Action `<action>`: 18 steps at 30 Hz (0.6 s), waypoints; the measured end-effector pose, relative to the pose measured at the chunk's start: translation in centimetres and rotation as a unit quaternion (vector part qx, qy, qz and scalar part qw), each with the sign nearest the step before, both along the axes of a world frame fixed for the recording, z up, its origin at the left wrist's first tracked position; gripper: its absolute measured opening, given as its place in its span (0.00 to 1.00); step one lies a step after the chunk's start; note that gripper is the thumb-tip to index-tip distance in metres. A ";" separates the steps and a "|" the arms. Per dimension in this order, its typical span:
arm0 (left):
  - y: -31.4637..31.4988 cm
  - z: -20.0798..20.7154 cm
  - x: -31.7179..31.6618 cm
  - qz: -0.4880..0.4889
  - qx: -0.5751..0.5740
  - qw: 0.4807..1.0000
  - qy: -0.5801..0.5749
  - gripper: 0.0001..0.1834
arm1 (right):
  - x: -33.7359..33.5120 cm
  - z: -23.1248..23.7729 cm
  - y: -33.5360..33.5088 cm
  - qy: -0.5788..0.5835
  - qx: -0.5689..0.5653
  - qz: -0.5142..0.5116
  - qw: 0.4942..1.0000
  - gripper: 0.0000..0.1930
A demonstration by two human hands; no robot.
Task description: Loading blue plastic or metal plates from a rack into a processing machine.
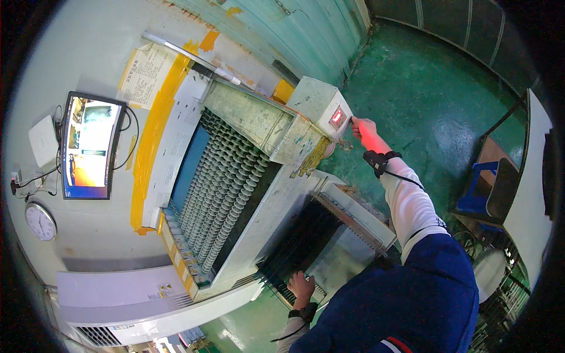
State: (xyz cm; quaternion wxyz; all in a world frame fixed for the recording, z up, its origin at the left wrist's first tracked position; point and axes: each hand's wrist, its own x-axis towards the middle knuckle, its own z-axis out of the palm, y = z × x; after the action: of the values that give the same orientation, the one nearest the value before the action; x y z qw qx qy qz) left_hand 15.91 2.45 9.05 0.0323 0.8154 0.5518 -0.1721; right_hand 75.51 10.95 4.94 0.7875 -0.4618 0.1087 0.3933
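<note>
My right hand (369, 134) reaches out to the side of a pale control box (318, 105) with a small red-lit display (337, 117). Its fingers are closed together against the box's edge; what lies between them is too small to make out. Red light falls on this hand. Lower down, my left hand (301, 286) rests at the near end of a dark, ridged bed (297, 235), its fingers spread apart, with nothing visible in them. Beside that bed stands a machine with rows of grey ringed rollers (226, 182), topped by a worn pale cover (250, 115).
A lit monitor (89, 144) and a round clock (40, 221) hang on the left wall, above a white air conditioner (123, 297). A yellow-stained cloth or glove (311, 157) hangs below the control box. On the right are a blue stool (479, 188) and a white-topped table (532, 206).
</note>
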 end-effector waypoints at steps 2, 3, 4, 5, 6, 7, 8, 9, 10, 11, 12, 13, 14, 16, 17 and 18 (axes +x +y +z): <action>0.0 0.0 0.0 0.000 0.000 1.000 -0.001 0.26 | -0.2 0.1 0.2 -0.005 -0.034 -0.012 0.999 0.10; 0.0 0.2 0.3 0.008 -0.008 1.000 -0.007 0.25 | -0.1 0.0 0.2 -0.008 -0.034 -0.010 0.999 0.10; 0.0 0.4 0.5 0.017 -0.017 1.000 -0.013 0.24 | -0.1 -0.1 0.3 -0.011 -0.034 -0.008 0.999 0.10; 0.0 0.6 0.6 0.015 -0.015 1.000 -0.013 0.24 | 0.0 -0.2 0.3 -0.014 -0.034 -0.007 0.999 0.10; 0.0 0.7 0.7 0.014 -0.013 1.000 -0.013 0.24 | 0.1 -0.4 0.2 -0.012 -0.023 -0.001 1.000 0.10; 0.0 0.8 0.7 0.012 -0.012 1.000 -0.012 0.24 | 0.3 -0.5 0.1 -0.009 -0.011 0.005 1.000 0.09; 0.0 0.8 0.8 0.014 -0.014 1.000 -0.011 0.24 | 0.3 -0.6 0.1 -0.007 0.000 0.011 1.000 0.09; 0.0 0.9 0.8 0.015 -0.017 1.000 -0.010 0.24 | 0.3 -0.6 0.1 -0.004 0.003 0.007 1.000 0.09; 0.0 0.9 0.8 0.017 -0.019 1.000 -0.009 0.24 | 0.2 -0.6 0.2 -0.001 0.007 0.002 1.000 0.09; -0.1 0.9 0.8 0.017 -0.019 1.000 -0.008 0.24 | 0.1 -0.5 0.2 0.002 0.010 -0.002 1.000 0.09; -0.1 0.9 0.8 0.017 -0.019 1.000 -0.006 0.24 | 0.0 -0.5 0.2 0.003 0.011 -0.004 1.000 0.09; -0.1 1.0 0.8 0.017 -0.018 1.000 -0.004 0.25 | -0.1 -0.4 0.3 0.004 0.012 -0.006 1.000 0.09; 0.0 0.8 0.7 0.013 -0.013 1.000 -0.006 0.25 | 0.0 -0.5 0.3 0.004 0.013 -0.010 1.000 0.09; 0.1 0.5 0.4 0.006 -0.003 1.000 -0.010 0.25 | 0.2 -0.8 0.3 -0.004 0.013 -0.011 1.000 0.09; 0.0 0.7 0.6 0.011 -0.011 1.000 -0.007 0.25 | 0.1 -0.6 0.4 -0.008 0.012 -0.009 1.000 0.09; 0.0 0.9 0.8 0.016 -0.019 1.000 -0.004 0.26 | 0.0 -0.4 0.5 -0.006 0.005 -0.014 1.000 0.09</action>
State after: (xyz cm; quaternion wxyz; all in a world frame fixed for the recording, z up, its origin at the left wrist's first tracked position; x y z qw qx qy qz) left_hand 16.70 2.47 9.98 0.0527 0.8067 0.5610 -0.1782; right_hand 75.46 11.42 4.52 0.7958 -0.4589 0.1086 0.3798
